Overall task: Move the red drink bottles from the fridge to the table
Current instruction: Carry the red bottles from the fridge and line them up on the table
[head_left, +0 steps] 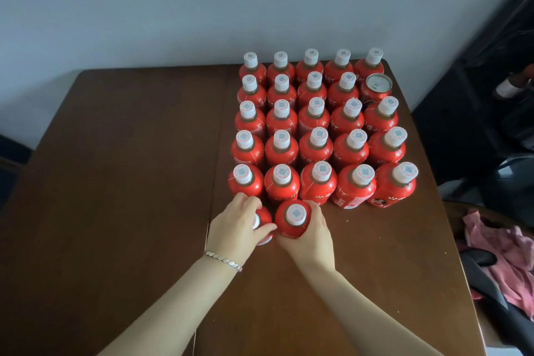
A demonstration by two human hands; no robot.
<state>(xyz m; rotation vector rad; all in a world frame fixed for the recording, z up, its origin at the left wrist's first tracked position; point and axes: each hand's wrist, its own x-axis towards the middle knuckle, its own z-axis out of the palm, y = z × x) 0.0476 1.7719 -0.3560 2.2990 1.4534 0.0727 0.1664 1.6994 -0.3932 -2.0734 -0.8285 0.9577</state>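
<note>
On the table: a dark brown wooden table (pixel 130 167) against a pale wall, seen from above.
Bottles: red drink bottles (pixel 315 127) with white caps stand upright in a tight block on the table's far right part, rows touching or nearly so.
Odd one out: a red can (pixel 377 87) with a silver top sits in the block's right column, second row from the wall.
Left hand: the left hand (pixel 237 225) (a silver bracelet (pixel 224 260) on its wrist) has its fingers closed over a bottle (pixel 263 221) at the block's near edge, hiding most of it.
Right hand: the right hand (pixel 310 235) has its fingers wrapped round the neighbouring bottle (pixel 293 218), upright, cap showing.
Spacing: the two held bottles touch each other, just in front of the nearest row.
Right edge: pink and dark cloth (pixel 500 254) lies beside the table.
</note>
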